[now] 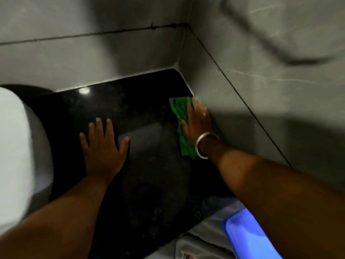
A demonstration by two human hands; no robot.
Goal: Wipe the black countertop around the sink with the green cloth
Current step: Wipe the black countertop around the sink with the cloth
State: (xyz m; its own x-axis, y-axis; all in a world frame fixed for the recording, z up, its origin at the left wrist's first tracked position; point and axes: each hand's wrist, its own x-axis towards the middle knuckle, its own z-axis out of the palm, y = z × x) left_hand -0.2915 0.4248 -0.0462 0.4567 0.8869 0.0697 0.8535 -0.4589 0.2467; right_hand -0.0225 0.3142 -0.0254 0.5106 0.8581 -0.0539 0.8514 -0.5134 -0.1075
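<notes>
The black countertop (149, 184) runs from the white sink (16, 146) on the left to the grey tiled wall on the right. A green cloth (179, 111) lies flat on it against the right wall, near the back corner. My right hand (197, 120), with a silver bangle on the wrist, presses flat on the cloth with fingers pointing toward the back corner. My left hand (102, 144) rests flat on the bare counter between sink and cloth, fingers spread, holding nothing.
Grey tiled walls (261, 90) close the counter in at the back and right. A blue plastic object (246, 238) sits below the counter's front edge at lower right. A light reflection (84, 90) glints near the back wall.
</notes>
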